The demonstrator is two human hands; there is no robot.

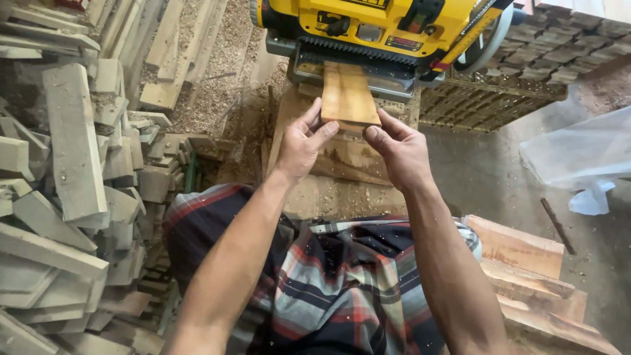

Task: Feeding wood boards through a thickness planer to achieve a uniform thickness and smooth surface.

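At upper centre, my left hand (303, 139) and right hand (396, 148) pinch the near end of the flat reddish-brown wooden board (347, 96), which protrudes from the yellow thickness planer (368, 29).

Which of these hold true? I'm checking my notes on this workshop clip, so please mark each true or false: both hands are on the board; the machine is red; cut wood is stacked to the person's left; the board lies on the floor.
1. Both hands are on the board: true. The left hand and right hand grip the near end of the board.
2. The machine is red: false. The machine is yellow.
3. Cut wood is stacked to the person's left: true, the wood pile.
4. The board lies on the floor: false. Its far end sits in the machine's opening.
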